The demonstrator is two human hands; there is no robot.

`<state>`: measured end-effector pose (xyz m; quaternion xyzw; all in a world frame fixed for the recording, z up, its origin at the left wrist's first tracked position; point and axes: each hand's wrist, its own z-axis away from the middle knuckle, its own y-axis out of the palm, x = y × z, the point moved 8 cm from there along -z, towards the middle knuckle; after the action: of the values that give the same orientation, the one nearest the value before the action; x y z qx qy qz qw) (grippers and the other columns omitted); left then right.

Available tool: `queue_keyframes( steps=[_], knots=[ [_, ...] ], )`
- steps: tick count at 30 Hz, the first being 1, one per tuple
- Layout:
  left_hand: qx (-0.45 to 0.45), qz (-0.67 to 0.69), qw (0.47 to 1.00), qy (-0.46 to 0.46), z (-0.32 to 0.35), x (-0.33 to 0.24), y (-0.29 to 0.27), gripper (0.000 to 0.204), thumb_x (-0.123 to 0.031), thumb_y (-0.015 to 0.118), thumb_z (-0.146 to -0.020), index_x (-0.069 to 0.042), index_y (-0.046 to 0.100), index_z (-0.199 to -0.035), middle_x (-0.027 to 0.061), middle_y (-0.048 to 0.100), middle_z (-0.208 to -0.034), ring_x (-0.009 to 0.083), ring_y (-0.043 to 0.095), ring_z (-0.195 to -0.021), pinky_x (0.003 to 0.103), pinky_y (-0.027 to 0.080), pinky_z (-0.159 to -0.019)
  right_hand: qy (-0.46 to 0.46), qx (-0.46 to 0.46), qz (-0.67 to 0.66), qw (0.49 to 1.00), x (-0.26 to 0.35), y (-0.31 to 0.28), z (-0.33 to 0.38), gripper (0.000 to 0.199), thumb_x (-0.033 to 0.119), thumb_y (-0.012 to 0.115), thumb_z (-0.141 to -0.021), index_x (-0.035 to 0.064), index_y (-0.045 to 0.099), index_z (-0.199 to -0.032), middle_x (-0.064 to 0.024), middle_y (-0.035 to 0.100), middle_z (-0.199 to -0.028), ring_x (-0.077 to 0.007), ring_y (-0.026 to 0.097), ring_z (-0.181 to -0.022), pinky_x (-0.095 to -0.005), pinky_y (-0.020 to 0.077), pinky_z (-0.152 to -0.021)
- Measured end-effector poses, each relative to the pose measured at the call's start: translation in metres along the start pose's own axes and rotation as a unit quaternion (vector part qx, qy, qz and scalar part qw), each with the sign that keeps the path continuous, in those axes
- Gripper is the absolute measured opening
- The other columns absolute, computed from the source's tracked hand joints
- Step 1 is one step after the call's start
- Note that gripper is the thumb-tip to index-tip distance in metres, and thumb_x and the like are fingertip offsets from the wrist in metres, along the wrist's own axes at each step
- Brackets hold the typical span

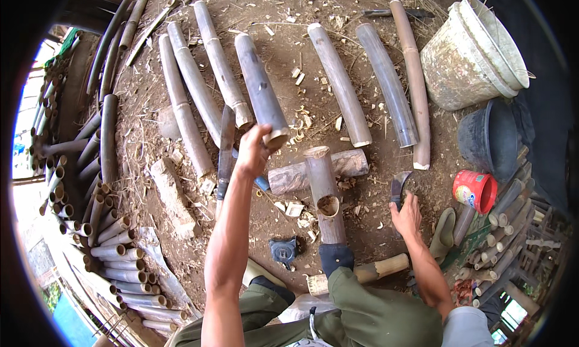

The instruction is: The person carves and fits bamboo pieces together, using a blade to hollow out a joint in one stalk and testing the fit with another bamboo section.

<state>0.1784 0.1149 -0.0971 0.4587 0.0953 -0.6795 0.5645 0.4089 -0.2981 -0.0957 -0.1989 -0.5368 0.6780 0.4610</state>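
Observation:
My left hand is closed around the near end of a grey bamboo piece, which points away from me. In my right hand is the dark handle of a knife with a short curved blade, pointing away from me. Between my hands, another bamboo length with a hole in its upper side lies across a short log. Its near end reaches my dark-socked leg. Just left of my left hand is a long-bladed machete, partly behind my forearm.
Several bamboo lengths lie on the chip-strewn dirt. At right stand a stained white bucket, a dark bucket and a red tub. Stacked bamboo lines both sides. A dark blue boxy object lies near my feet.

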Motion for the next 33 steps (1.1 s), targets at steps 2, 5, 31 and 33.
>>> queue_keyframes(
  steps=[2, 5, 31, 33],
  knots=[
    [0.104, 0.081, 0.991, -0.003, 0.053, 0.003, 0.011, 0.053, -0.03, 0.063, -0.09, 0.006, 0.049, -0.126, 0.0201, 0.066, -0.114, 0.0242, 0.069, -0.09, 0.031, 0.059, -0.08, -0.005, -0.036, -0.066, 0.997, 0.035, -0.022, 0.016, 0.056, 0.03, 0.066, -0.091, 0.0002, 0.043, -0.133, -0.0231, 0.058, -0.118, -0.0329, 0.063, -0.103, -0.0475, 0.054, -0.08],
    [0.254, 0.025, 0.967, 0.001, 0.145, 0.019, 0.025, 0.062, -0.03, 0.07, -0.084, 0.006, 0.051, -0.131, 0.0175, 0.065, -0.12, 0.0281, 0.064, -0.11, 0.04, 0.052, -0.097, -0.107, 0.165, -0.415, 0.888, 0.137, -0.029, 0.038, 0.075, 0.052, 0.056, -0.095, -0.0008, 0.036, -0.144, -0.0239, 0.05, -0.137, -0.0342, 0.058, -0.115, -0.046, 0.0538, -0.091],
    [0.172, -0.107, 0.919, 0.338, 0.291, -0.186, 0.169, 0.047, -0.022, 0.084, -0.073, -0.002, 0.061, -0.11, 0.0038, 0.066, -0.099, 0.0126, 0.063, -0.088, 0.03, 0.052, -0.08, -0.399, 0.048, -0.333, 0.853, 0.2, -0.075, 0.158, 0.08, 0.029, 0.081, -0.072, -0.0021, 0.044, -0.136, -0.0218, 0.054, -0.128, -0.0339, 0.054, -0.117, -0.0431, 0.0422, -0.103],
    [0.174, -0.138, 0.9, 0.375, 0.3, -0.174, 0.185, 0.054, -0.017, 0.087, -0.069, -0.002, 0.059, -0.113, 0.0021, 0.066, -0.1, 0.0107, 0.061, -0.09, 0.028, 0.051, -0.084, -0.352, -0.032, -0.34, 0.872, 0.172, -0.096, 0.136, 0.076, 0.025, 0.079, -0.076, -0.001, 0.044, -0.138, -0.0218, 0.053, -0.13, -0.034, 0.054, -0.117, -0.0423, 0.0429, -0.104]
  ],
)
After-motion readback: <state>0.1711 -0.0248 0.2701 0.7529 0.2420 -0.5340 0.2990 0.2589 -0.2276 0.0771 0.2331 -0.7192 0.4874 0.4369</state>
